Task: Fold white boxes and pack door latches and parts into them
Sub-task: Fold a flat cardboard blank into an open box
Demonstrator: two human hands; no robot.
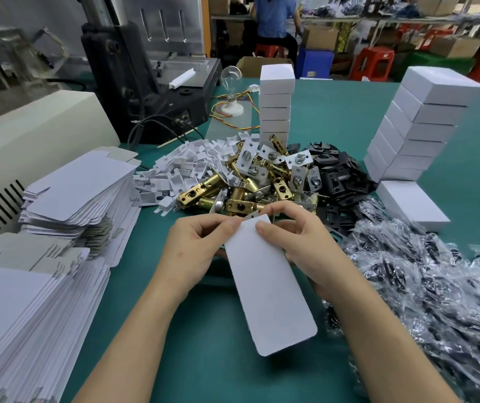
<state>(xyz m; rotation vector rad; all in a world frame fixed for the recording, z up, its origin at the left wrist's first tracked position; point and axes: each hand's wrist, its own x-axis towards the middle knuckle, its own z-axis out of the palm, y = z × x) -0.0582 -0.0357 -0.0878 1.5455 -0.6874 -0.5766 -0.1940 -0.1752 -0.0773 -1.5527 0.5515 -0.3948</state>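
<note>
Both forearms are reaching in from the bottom edge, meeting over the green table [204, 359]. The left hand [201, 248] is curling its fingers and pinching the far left corner of a white box [268, 286] between thumb and forefinger. The right hand [300, 242] is gripping the far right corner, thumb pressing on the top face and fingers arching over the far edge. The box is tilting toward the camera, its near end hanging free above the table, just in front of the pile of brass door latches [250, 184]. The box is hiding the right palm and the lower fingers of both hands. Whether the box is flat or already opened is hard to make out, since only its top panel is showing.
</note>
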